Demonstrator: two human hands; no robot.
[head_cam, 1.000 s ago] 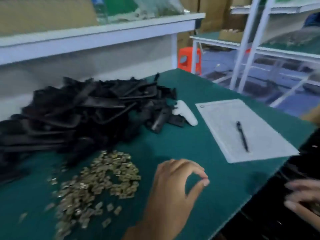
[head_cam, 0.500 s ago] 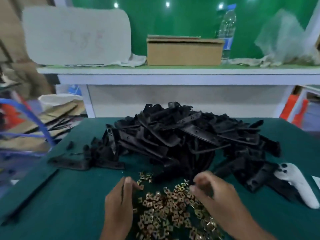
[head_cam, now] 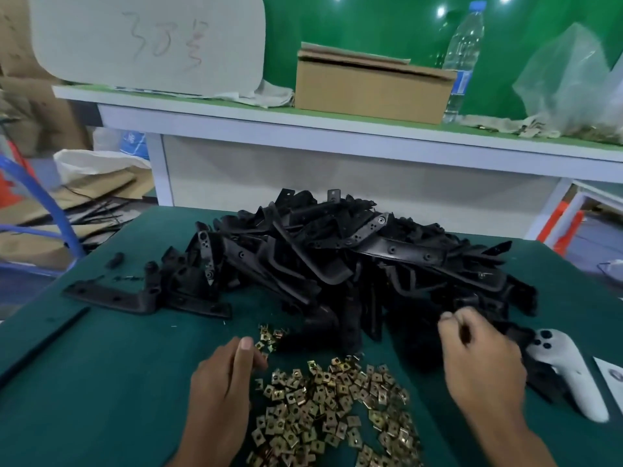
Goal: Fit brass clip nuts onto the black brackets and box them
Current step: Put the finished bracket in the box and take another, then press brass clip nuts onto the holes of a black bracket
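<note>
While both hands work at the near edge of the green-matted surface [head_cam: 101, 365], the left hand [head_cam: 222, 396] rests beside the scattered heap of small square brass clip nuts [head_cam: 333, 406], fingers curled toward them; whether it pinches one, I cannot tell. The right hand [head_cam: 478, 358] reaches into the tangled pile of black angled plastic brackets [head_cam: 337, 264], fingers bunched, its grip likewise unclear. Nuts lie nearest, probably for quick picking. A brown cardboard box [head_cam: 371, 89] sits on the shelf behind.
</note>
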